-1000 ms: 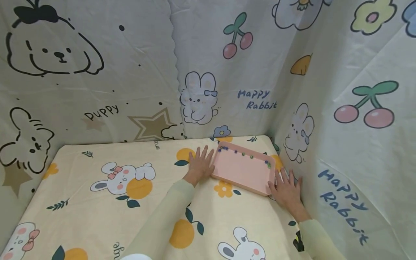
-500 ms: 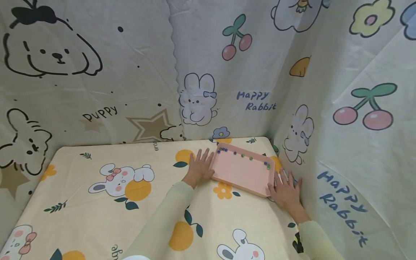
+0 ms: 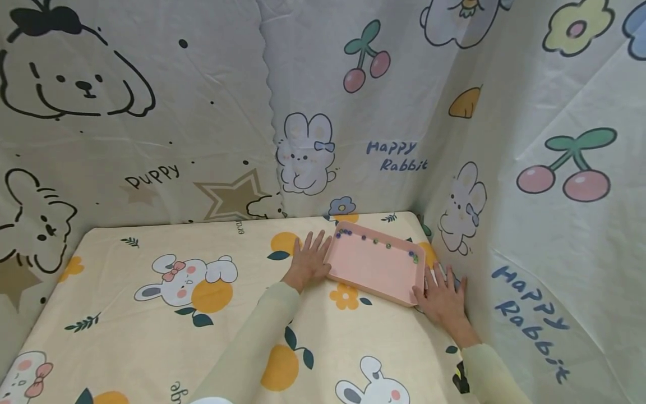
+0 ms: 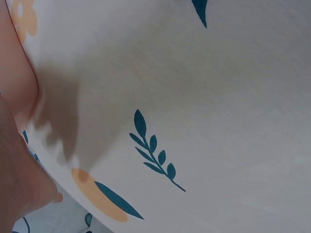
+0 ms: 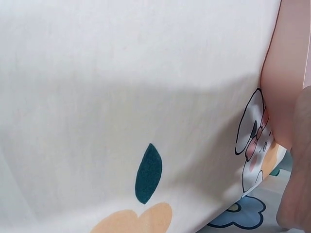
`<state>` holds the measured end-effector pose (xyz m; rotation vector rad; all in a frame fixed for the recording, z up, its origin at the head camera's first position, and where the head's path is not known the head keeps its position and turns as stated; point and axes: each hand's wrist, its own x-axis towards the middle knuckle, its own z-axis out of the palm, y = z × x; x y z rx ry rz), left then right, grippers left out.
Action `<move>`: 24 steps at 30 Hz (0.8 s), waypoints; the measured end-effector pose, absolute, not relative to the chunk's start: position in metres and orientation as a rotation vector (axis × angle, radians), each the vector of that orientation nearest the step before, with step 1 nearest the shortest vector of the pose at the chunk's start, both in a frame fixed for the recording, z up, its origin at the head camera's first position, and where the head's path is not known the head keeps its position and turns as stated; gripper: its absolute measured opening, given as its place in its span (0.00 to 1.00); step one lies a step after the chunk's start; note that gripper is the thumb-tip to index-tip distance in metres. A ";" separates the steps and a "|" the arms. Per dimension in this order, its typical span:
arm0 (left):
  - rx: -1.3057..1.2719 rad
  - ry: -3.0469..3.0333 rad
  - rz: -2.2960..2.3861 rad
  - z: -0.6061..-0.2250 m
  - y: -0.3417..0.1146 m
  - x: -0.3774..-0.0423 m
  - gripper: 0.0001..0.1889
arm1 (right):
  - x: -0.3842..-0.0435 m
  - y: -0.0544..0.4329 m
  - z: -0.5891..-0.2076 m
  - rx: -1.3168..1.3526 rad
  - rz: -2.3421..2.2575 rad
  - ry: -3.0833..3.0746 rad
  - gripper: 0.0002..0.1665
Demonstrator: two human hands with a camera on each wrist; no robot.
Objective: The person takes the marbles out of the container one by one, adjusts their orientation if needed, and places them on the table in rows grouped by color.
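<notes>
A shallow pink tray (image 3: 375, 264) lies at a slant on the patterned cloth in the head view. Several small blue and green beads (image 3: 375, 241) are spread along its far side and in its far corners. At its left end is my left hand (image 3: 306, 262), fingers straight and spread, thumb against the tray's edge. My right hand (image 3: 444, 300) lies flat by the opposite end with its fingers spread and thumb at the rim. Each wrist view catches only part of a hand, the left hand (image 4: 24, 179) and the right hand (image 5: 296, 170), beside a tray wall.
Printed fabric walls (image 3: 308, 84) rise behind the table and close along its right side, near my right hand. The cream tablecloth (image 3: 151, 348) stretches out to the left and front. A small black and yellow object (image 3: 461, 379) lies near my right sleeve.
The head view has shifted very slightly. Both hands, the tray and the beads hold the same places relative to one another.
</notes>
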<state>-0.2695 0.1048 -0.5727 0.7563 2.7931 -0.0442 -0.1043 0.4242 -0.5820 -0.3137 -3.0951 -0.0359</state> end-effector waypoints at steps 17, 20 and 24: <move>0.777 2.815 -0.107 -0.574 0.107 -0.267 0.38 | -0.107 0.422 -0.580 -0.324 -0.013 -3.141 0.40; 0.775 2.819 -0.108 -0.573 0.108 -0.267 0.38 | -0.107 0.421 -0.580 -0.330 -0.020 -3.135 0.39; 0.769 2.818 -0.116 -0.570 0.109 -0.266 0.37 | -0.107 0.421 -0.579 -0.334 -0.050 -3.122 0.39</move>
